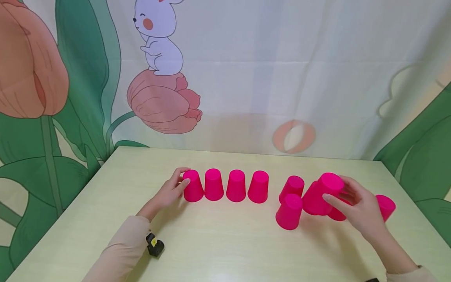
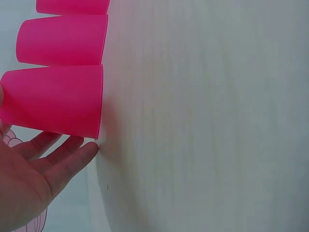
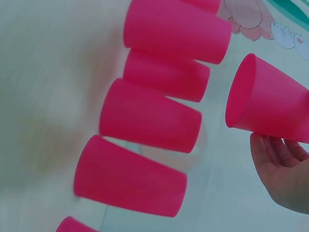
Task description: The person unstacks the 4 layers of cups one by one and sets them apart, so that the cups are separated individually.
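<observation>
Held a raised cup at 4 o'clock, gripped an end cup at 7

Clamped the right hand on the raised cup, with the thumb on the near side, holding it above the table with its rim downward. Had more pink cups around it: a back cup at 9 o'clock, a front cup at 8, a partly hidden low cup at 5 and a far cup at 3, beyond the hand. Showed a middle cup in the right wrist view, between the back cup and the low cup.

Pinched the end cup lightly between the thumb and fingers of the left hand, from its 9 o'clock side. Had three row cups in line from it toward 3 o'clock, mouth down.

Included a black device at 7 o'clock, beside the left sleeve. Backed the table with a printed cloth bearing a white rabbit at 11 o'clock.
</observation>
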`<state>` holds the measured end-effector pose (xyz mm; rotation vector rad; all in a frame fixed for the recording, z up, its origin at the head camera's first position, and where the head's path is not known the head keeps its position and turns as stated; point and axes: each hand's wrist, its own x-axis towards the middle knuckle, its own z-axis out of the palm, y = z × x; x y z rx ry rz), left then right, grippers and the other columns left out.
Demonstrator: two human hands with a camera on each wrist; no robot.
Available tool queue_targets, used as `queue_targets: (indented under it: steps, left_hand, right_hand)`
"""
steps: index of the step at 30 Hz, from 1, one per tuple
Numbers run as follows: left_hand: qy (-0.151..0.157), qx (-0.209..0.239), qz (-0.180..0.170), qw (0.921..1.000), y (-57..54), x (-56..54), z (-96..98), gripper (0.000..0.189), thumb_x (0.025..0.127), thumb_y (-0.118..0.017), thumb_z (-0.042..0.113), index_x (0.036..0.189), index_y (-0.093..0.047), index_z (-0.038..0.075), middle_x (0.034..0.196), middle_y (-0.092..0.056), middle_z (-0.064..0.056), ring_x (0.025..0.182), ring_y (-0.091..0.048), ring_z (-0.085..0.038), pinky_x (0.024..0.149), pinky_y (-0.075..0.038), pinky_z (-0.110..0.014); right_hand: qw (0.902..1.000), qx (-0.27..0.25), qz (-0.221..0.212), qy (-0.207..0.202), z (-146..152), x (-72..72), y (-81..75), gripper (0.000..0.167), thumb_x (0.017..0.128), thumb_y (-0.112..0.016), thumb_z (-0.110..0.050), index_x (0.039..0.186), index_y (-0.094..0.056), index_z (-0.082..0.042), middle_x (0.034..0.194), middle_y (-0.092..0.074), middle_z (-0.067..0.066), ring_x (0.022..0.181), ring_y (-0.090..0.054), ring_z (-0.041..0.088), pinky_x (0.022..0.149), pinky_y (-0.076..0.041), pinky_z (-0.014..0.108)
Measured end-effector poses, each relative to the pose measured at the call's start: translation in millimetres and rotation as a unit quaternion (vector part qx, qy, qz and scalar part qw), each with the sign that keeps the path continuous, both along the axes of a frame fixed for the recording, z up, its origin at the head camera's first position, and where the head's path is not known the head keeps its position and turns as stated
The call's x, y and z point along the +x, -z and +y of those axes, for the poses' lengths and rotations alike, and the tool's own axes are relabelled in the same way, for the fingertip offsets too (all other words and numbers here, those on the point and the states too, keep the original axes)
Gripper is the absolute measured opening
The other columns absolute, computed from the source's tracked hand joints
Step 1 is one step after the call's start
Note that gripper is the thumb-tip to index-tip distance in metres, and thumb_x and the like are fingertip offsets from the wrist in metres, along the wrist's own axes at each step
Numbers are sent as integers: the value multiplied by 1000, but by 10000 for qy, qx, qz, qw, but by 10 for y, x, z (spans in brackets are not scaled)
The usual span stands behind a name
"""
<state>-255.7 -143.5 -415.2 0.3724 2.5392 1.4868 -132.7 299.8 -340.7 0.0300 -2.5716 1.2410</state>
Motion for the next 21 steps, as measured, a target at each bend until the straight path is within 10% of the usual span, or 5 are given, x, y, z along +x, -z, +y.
queue_targets:
  steps: [7, 15, 21]
  left_hand:
    - [15, 54, 2, 10000, -11, 13, -7, 46, 96, -45, 24, 137, -25, 17, 125, -45, -18, 111, -45, -35, 83, -46, -46]
    - [40, -22, 67, 10000, 13, 1, -20, 43, 96, -45, 25, 135, -27, 18, 123, -46, -16, 111, -46, -33, 83, -46, -42]
    - [43, 8, 101, 9999, 12, 2, -22, 44, 96, -45, 25, 135, -26, 18, 122, -46, -17, 108, -47, -32, 81, -47, -42]
  right_hand:
    - [9995, 255, -192, 49, 88, 17, 107, 58, 82, -68, -30, 128, -45, -4, 113, -55, 17, 83, -50, -11, 63, -50, 18]
    - [9964, 505, -685, -53, 117, -12, 271, 61, 80, -68, -35, 127, -45, -3, 113, -54, 17, 97, -55, 32, 66, -50, 23]
    - [9918, 673, -1043, -304, 124, -48, 378, 65, 78, -70, -37, 126, -45, -2, 116, -51, 19, 102, -52, 37, 74, -51, 39]
